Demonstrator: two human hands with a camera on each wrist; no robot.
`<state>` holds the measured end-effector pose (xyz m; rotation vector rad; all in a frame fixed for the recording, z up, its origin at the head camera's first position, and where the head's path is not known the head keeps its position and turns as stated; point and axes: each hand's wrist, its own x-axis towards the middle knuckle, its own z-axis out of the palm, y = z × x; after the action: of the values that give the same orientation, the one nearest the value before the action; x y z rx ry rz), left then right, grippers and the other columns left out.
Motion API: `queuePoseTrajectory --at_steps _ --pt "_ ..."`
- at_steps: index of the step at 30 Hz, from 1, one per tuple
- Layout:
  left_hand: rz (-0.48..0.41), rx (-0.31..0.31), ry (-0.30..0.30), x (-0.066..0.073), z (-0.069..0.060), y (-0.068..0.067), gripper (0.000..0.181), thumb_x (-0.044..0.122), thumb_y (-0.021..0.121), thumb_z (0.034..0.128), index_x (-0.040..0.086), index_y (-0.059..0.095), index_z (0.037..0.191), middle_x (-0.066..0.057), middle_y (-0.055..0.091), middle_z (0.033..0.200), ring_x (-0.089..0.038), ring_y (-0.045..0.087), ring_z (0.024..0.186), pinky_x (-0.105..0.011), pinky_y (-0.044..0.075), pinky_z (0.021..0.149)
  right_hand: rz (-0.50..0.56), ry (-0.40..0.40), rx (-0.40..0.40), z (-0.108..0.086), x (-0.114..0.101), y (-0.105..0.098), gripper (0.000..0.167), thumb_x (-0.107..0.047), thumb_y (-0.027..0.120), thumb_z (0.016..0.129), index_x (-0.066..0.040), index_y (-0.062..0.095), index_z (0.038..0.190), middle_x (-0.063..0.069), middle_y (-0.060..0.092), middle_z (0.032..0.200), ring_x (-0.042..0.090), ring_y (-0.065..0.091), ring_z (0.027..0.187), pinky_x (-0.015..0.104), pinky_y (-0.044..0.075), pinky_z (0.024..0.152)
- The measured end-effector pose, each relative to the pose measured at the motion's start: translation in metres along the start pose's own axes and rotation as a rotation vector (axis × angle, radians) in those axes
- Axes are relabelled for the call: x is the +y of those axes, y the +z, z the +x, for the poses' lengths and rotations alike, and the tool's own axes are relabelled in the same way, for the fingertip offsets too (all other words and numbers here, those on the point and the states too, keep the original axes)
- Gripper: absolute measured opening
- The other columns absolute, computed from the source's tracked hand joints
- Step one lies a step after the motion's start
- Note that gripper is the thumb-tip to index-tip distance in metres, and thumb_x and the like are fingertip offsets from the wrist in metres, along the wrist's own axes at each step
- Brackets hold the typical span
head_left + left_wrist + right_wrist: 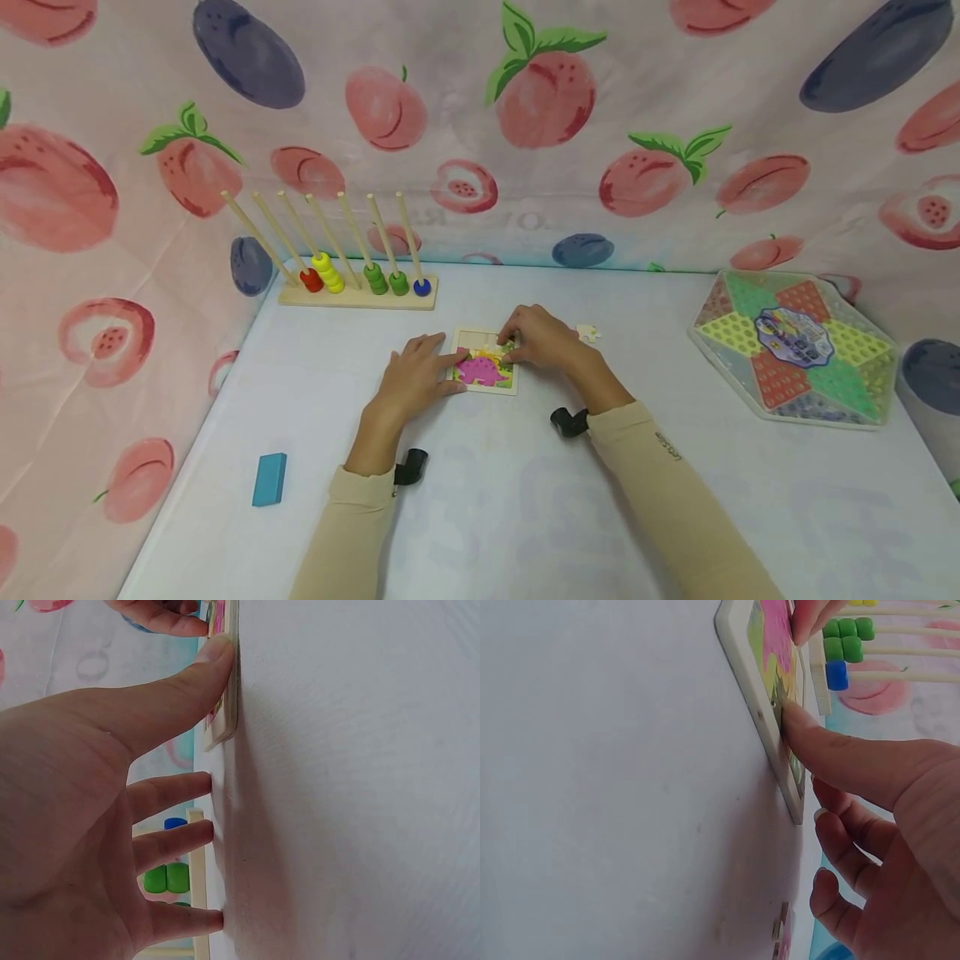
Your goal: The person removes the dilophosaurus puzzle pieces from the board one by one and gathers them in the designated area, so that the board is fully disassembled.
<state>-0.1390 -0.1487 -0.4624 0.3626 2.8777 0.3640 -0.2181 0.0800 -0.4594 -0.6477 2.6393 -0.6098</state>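
Puzzle (487, 362) and hands met on the white bench (510, 500), the left hand (411, 375) at its left edge and the right hand (546, 339) at its right. Small and flat, it had a pale wooden frame (491, 391) around a pink dinosaur (482, 372) with darker spots, yellow along the back and green about the feet. Bare wood (472, 337) showed in its far part, between the two hands. The frame lay flat and looked close to square, with no clear long axis. The dinosaur's long axis ran from the left hand to the right; its back faced the far side, and its tail tapered toward the right hand. The left hand was spread, thumb and forefinger on the puzzle, the other fingers straight. The right hand was bent, its thumb and forefinger down on the puzzle; whether they pinched a piece, I could not tell. The hands stood apart from each other. A loose piece (588, 333) lay just right of the right hand. Beyond the left hand stood a bead rack (356, 297); a blue block (269, 480) lay left of that hand and nearer, and a board game (795, 375) well to the right of the right hand.
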Motion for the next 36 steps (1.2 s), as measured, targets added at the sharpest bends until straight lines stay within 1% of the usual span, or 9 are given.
queuePoseTrajectory --at_steps 6,15,19,24,31,36 --pt "-0.01 0.002 -0.005 0.0003 0.0 0.0003 0.06 0.05 0.072 0.0904 0.034 0.057 0.146 -0.012 0.04 0.163 -0.041 0.035 0.151 -0.076 0.032 0.114 0.002 0.009 -0.014 0.0009 0.0006 0.0008 0.028 -0.027 0.084 0.086 -0.015 0.078 0.111 0.006 0.067 0.125 0.025 0.055 0.122 0.043 0.049 0.111" --pt "-0.005 -0.002 -0.008 -0.0002 0.0007 0.0006 0.059 0.051 0.072 0.0906 0.034 0.057 0.146 -0.012 0.04 0.163 -0.041 0.035 0.151 -0.076 0.032 0.114 0.006 0.018 -0.026 0.0013 0.0 0.0013 0.028 -0.027 0.082 0.088 -0.015 0.077 0.112 0.005 0.068 0.126 0.024 0.056 0.12 0.043 0.05 0.11" --pt "0.001 -0.004 -0.008 -0.0006 0.0006 0.0005 0.059 0.051 0.071 0.0908 0.034 0.057 0.146 -0.012 0.04 0.163 -0.041 0.035 0.151 -0.076 0.032 0.114 0.01 0.026 -0.033 0.0013 -0.0012 0.001 0.028 -0.028 0.081 0.088 -0.015 0.077 0.112 0.005 0.068 0.126 0.023 0.057 0.116 0.041 0.051 0.107" --pt "-0.003 0.004 0.003 -0.0003 0.0001 -0.0001 0.059 0.05 0.072 0.0909 0.034 0.057 0.145 -0.013 0.041 0.163 -0.041 0.036 0.151 -0.076 0.033 0.114 0.018 0.023 -0.03 0.0011 -0.0021 0.0005 0.028 -0.026 0.081 0.088 -0.014 0.077 0.113 0.006 0.07 0.121 0.021 0.059 0.108 0.039 0.053 0.104" --pt "-0.017 0.018 0.013 0.0007 -0.0018 -0.0016 0.058 0.049 0.072 0.0907 0.033 0.058 0.145 -0.013 0.042 0.162 -0.042 0.037 0.15 -0.077 0.034 0.112 0.033 -0.013 -0.008 -0.0031 -0.0047 -0.0004 0.03 -0.023 0.082 0.088 -0.011 0.076 0.114 0.008 0.069 0.12 0.022 0.061 0.109 0.041 0.053 0.104" --pt "-0.024 0.017 0.009 0.0007 -0.0018 -0.0007 0.059 0.049 0.072 0.0906 0.033 0.058 0.145 -0.013 0.042 0.162 -0.041 0.037 0.15 -0.076 0.034 0.113 0.052 -0.016 0.0 -0.0056 -0.0055 0.0001 0.027 -0.02 0.08 0.089 -0.011 0.075 0.114 0.008 0.064 0.121 0.021 0.057 0.102 0.037 0.053 0.096"
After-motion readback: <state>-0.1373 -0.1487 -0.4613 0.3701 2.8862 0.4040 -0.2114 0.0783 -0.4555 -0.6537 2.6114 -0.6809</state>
